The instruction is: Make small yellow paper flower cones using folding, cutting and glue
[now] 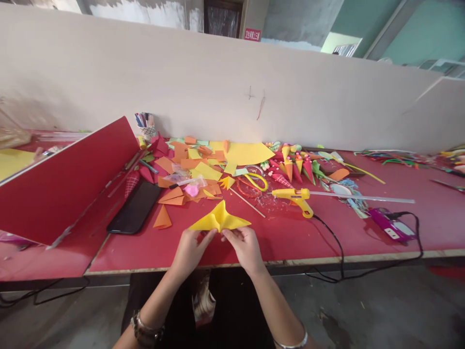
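Observation:
A folded piece of yellow paper [220, 216] is held between both hands, just above the front of the red table. My left hand [192, 247] pinches its near edge left of the middle fold. On the other side of that fold, my right hand [245, 246] grips it between thumb and fingers. The paper spreads into two side points with a raised peak in the middle. Beyond it lie a yellow star-shaped cutout [227, 182] and a thin stick [247, 202]. To the left rests a small orange paper cone [162, 217].
A yellow glue gun [296, 199] with a long glue stick lies to the right, wired to a purple power strip [392, 225]. At left are a black phone [134, 207] and a leaning red board [72, 189]. Finished cones [286, 162] and paper scraps [181, 155] cover the back.

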A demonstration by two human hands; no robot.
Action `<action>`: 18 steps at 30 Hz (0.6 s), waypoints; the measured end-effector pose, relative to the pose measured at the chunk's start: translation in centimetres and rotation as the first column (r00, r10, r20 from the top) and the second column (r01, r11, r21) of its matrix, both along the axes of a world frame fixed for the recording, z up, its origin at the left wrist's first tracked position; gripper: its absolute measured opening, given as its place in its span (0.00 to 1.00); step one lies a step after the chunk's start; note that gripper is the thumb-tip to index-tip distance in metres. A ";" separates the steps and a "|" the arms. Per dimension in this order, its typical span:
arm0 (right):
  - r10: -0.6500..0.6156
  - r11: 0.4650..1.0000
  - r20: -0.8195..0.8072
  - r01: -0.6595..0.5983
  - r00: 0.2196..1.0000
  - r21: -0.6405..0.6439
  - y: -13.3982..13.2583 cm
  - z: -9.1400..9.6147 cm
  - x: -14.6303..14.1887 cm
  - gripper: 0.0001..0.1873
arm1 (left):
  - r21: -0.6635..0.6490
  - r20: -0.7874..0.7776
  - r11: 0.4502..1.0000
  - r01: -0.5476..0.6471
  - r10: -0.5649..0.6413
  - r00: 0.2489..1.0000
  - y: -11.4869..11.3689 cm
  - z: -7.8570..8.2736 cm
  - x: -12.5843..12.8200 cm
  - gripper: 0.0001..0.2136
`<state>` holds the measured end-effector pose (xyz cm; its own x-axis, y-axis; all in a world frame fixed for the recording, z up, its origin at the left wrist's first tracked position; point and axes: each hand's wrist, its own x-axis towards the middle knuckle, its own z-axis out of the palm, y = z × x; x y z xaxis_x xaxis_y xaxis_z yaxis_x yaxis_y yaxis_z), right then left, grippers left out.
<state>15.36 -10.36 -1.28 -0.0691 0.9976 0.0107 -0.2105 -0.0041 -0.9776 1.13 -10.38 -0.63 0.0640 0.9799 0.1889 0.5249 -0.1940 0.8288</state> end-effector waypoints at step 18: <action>0.041 0.993 0.179 -0.059 0.983 0.098 0.1 -0.8 0.6 0.07 | -0.141 0.342 0.970 0.200 -0.142 0.929 0.3 0.0 0.6 0.10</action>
<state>16.01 -10.22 -2.09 -0.1291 0.9869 0.0964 -0.0364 0.0924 -0.9951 1.72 -10.07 -0.63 0.1967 0.9787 0.0595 0.1904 -0.0976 0.9768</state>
